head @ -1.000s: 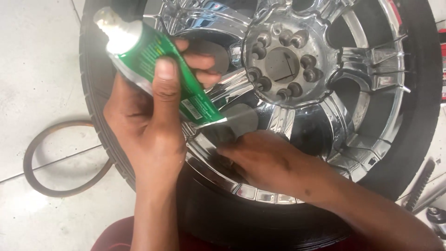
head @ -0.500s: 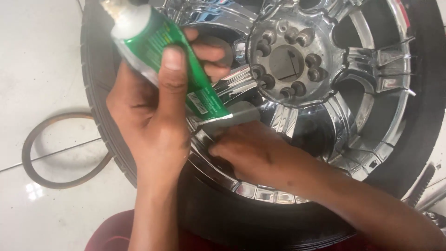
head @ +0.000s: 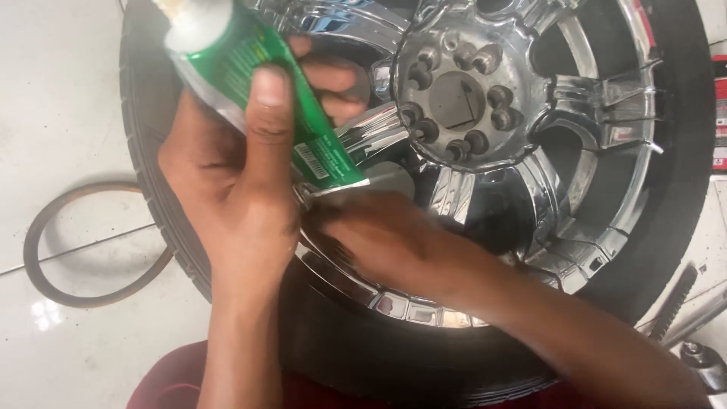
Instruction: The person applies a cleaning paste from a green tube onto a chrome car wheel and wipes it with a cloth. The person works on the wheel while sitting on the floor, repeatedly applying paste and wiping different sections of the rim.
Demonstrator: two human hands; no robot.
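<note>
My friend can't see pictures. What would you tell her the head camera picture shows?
A left hand holds a green and white tube over a shiny chrome wheel set in a black tyre. The right hand rests on the wheel's rim, right at the tube's flat end. A dark rubber ring lies on the pale tiled floor beside the tyre.

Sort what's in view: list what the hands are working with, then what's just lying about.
In use: green tube in the left hand; chrome wheel and its tyre, under the right hand.

Lying about: rubber ring on the floor; metal tool at lower right.
</note>
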